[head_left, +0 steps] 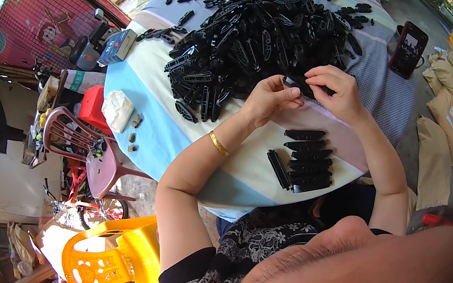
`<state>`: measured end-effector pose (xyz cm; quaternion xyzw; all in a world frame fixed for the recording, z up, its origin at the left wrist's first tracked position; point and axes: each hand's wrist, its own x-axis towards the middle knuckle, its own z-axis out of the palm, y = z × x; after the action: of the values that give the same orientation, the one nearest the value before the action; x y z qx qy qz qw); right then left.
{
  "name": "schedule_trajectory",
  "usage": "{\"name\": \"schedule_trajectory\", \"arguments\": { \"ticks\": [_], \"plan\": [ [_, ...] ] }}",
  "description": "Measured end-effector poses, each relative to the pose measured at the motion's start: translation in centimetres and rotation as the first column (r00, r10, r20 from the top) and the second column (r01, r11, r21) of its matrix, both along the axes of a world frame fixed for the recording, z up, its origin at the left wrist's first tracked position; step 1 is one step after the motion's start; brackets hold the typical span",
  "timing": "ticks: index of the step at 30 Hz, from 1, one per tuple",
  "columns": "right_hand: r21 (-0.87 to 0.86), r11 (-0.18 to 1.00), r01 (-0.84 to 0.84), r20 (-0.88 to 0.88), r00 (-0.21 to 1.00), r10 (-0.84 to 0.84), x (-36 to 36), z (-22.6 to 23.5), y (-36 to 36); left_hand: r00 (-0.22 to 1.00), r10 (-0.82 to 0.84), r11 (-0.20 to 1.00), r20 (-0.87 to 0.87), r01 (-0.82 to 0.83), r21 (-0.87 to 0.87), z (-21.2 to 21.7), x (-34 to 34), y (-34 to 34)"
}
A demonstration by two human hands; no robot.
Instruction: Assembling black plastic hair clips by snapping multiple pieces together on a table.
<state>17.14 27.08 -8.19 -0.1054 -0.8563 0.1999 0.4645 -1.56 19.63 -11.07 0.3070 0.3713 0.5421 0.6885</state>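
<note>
Hard daylight from the upper left floods the worktop (148,124) and blows out the white bag (116,110), the black parts (257,31) go nearly detailless, short shadows fall under the forearms, and fisheye bending and black vignette swallow the corners.

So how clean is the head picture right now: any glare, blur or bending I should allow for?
Head view: hard sunlight, bright on the striped tablecloth; the heap of black plastic parts merges into a dark mass; left hand and right hand sharp, holding a black part; rim bent and vignetted black.
</note>
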Motion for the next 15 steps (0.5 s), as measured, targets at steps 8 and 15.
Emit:
{"name": "schedule_trajectory", "arguments": {
  "ticks": [8,15],
  "plan": [
    [0.009,1.0,-0.01,-0.066,0.998,0.01,0.0,0.6,-0.7,0.995,0.097,0.984,-0.008,-0.094,0.149,-0.7,0.4,0.0],
    [0.143,0.99,-0.007,-0.032,0.999,0.011,-0.3,0.4,-0.7,0.99,0.13,0.981,-0.054,-0.121,0.153,-1.3,0.3,0.1]
  ]
}}
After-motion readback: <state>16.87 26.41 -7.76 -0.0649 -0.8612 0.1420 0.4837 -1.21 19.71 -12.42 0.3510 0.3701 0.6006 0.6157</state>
